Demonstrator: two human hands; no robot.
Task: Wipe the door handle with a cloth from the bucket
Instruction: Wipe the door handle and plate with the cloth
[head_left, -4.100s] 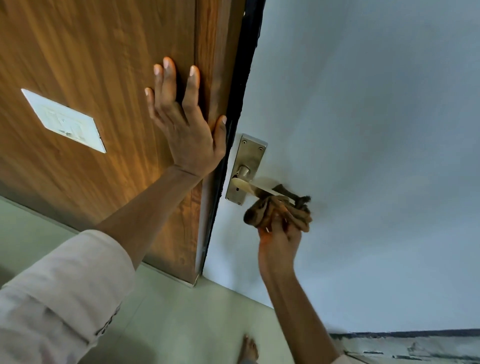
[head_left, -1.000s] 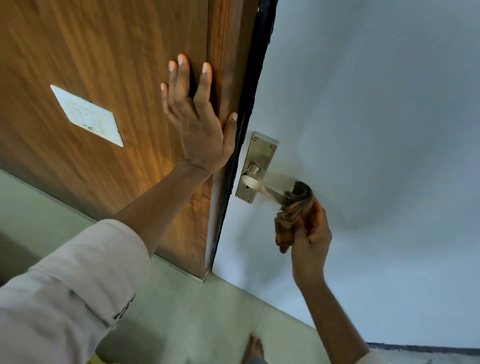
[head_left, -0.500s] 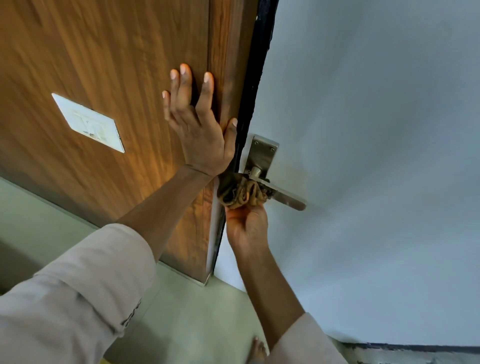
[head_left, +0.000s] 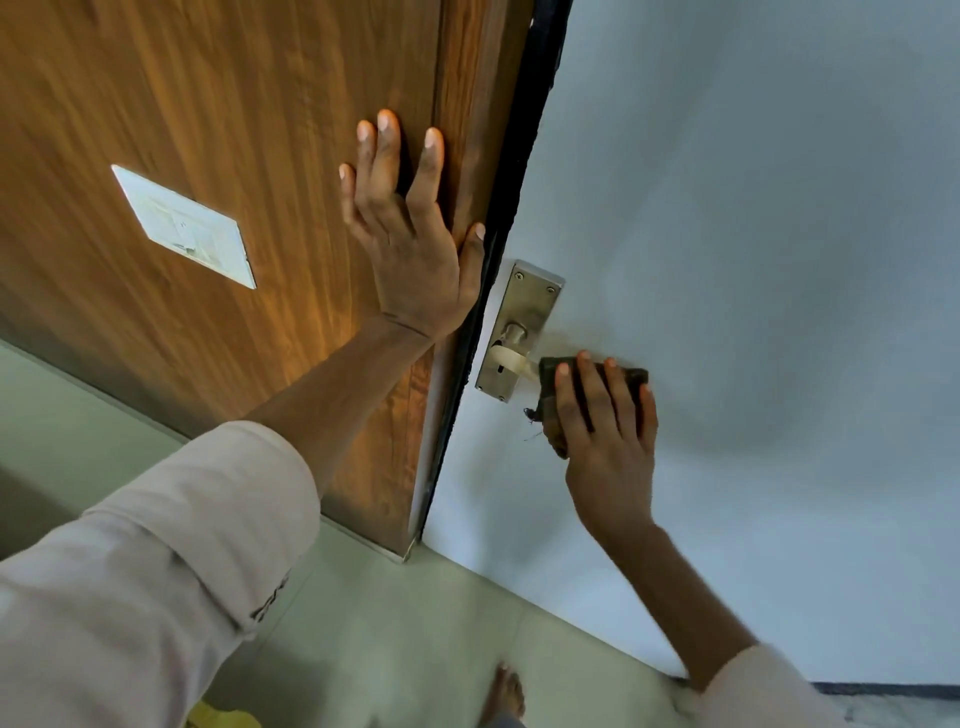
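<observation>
Both hands are up on the doorway, well apart. Right hand (head_left: 605, 415) lies over a dark brown cloth (head_left: 553, 410), fingers (head_left: 618, 389) spread and pressing it around the outer length of the door handle (head_left: 511, 360), so only the lever's pale inner stub shows between the cloth and the spindle. A few loose threads hang from the cloth's left edge. That lever sits on a steel backplate (head_left: 522, 322) screwed to the pale grey door (head_left: 753, 260), close to its left edge. Left hand (head_left: 415, 244) is open and empty, palm flat against the wooden panel (head_left: 208, 104) just left of the black door edge strip (head_left: 519, 182), thumb touching the strip. Farther left on the wood is a white switch plate (head_left: 182, 226). Rolled light sleeves cover both forearms, and a bare foot (head_left: 506, 693) stands on the greenish floor (head_left: 389, 623) below.
</observation>
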